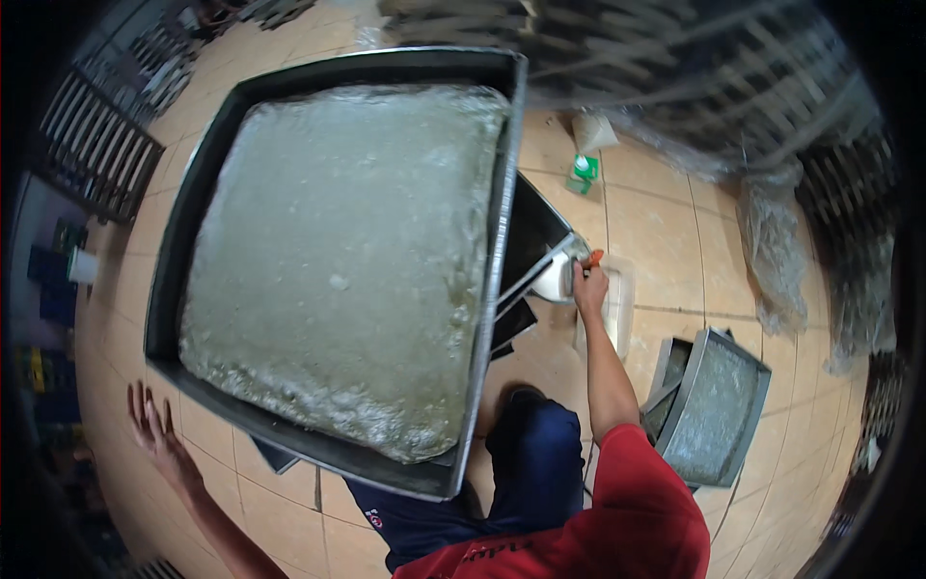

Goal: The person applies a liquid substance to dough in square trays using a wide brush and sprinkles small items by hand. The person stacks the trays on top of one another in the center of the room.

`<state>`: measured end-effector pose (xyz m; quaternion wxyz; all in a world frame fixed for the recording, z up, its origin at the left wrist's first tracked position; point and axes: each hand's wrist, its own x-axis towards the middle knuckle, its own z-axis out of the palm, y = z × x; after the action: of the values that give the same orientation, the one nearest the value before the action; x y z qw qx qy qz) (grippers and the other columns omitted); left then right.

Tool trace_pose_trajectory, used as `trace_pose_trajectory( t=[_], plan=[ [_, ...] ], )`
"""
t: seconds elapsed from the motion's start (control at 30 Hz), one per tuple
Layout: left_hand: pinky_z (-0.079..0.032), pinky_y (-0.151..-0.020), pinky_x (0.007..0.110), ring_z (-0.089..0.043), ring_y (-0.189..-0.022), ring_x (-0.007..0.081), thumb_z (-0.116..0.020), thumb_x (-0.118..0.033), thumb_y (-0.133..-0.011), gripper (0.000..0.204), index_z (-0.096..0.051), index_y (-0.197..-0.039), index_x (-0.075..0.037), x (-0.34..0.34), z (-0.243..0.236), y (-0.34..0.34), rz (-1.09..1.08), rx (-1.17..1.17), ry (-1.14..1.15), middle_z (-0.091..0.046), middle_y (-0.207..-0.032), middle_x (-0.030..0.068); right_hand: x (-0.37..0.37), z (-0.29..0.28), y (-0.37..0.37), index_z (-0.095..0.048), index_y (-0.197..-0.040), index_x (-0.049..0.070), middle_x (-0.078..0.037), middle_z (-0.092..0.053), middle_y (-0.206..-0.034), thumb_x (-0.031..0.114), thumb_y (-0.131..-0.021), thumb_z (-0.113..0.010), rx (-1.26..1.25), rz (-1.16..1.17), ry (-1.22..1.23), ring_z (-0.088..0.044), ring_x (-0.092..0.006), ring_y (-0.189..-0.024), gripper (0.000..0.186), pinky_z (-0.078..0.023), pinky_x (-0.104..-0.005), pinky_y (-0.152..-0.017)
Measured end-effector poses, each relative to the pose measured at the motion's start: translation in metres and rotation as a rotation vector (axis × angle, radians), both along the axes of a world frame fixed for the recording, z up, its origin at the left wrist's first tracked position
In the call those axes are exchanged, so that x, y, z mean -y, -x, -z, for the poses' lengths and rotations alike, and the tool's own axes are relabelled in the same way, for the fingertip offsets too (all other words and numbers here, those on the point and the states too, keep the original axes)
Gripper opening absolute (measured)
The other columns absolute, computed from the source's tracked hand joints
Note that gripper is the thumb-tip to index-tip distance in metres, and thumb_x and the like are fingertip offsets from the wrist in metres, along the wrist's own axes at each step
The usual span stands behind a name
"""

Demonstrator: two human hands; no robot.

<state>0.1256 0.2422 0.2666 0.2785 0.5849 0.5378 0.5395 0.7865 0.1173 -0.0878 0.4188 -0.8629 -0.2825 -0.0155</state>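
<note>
A large square metal tray (159, 318), filled with a flat greenish-grey glossy mass (338, 251), sits at a slight angle on other dark trays (531, 227). My left hand (159, 429) is beside its lower-left corner, fingers spread and holding nothing. My right hand (590, 280) is closed on an orange-handled tool (595, 257) past the tray's right side, over a clear plastic tub (617, 309). Something white (550, 280) lies next to that hand, partly hidden; I cannot make out what it is.
Smaller filled metal trays (714, 405) lie on the tiled floor (666, 241) at right. A green-and-white carton (582, 174) and crumpled plastic sheeting (772, 251) are farther back. Slatted racks (87, 145) line the sides; blue crates (53, 280) stand at left.
</note>
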Motion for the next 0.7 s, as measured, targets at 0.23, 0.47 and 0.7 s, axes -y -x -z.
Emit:
trace_pose_trajectory(
  t=[0.23, 0.47, 0.7],
  plan=[
    [-0.036, -0.113, 0.042, -0.038, -0.141, 0.0279, -0.047, -0.019, -0.104, 0.047, -0.037, -0.148, -0.006, 0.001, 0.014, -0.021, 0.048, 0.039, -0.017, -0.04, -0.151, 0.0157, 0.052, 0.048, -0.042, -0.067, -0.102, 0.003, -0.014, -0.07, -0.095, 0.028, -0.09, -0.069, -0.237, 0.239, -0.149, -0.069, -0.0309, -0.089, 0.028, -0.054, -0.0418, -0.079],
    [-0.04, -0.109, 0.042, -0.044, -0.136, 0.029, -0.049, -0.017, -0.103, 0.047, -0.037, -0.147, -0.007, 0.048, 0.053, 0.047, -0.053, 0.096, 0.044, -0.043, -0.148, 0.0155, 0.094, -0.098, -0.013, -0.059, -0.112, 0.006, -0.01, -0.063, -0.11, 0.029, -0.09, -0.072, -1.06, 0.246, -0.933, -0.063, -0.0223, -0.098, 0.034, -0.055, -0.0358, -0.083],
    [-0.051, -0.09, 0.034, -0.058, -0.112, 0.0216, -0.051, -0.013, -0.1, 0.042, -0.044, -0.141, -0.004, 0.103, 0.11, 0.058, -0.095, 0.187, 0.261, -0.052, -0.138, 0.0139, 0.039, -0.397, 0.109, -0.06, -0.122, 0.006, -0.006, -0.063, -0.119, 0.026, -0.098, -0.062, -0.757, -0.401, -0.945, -0.061, -0.0159, -0.104, 0.032, -0.051, -0.0349, -0.091]
  ],
)
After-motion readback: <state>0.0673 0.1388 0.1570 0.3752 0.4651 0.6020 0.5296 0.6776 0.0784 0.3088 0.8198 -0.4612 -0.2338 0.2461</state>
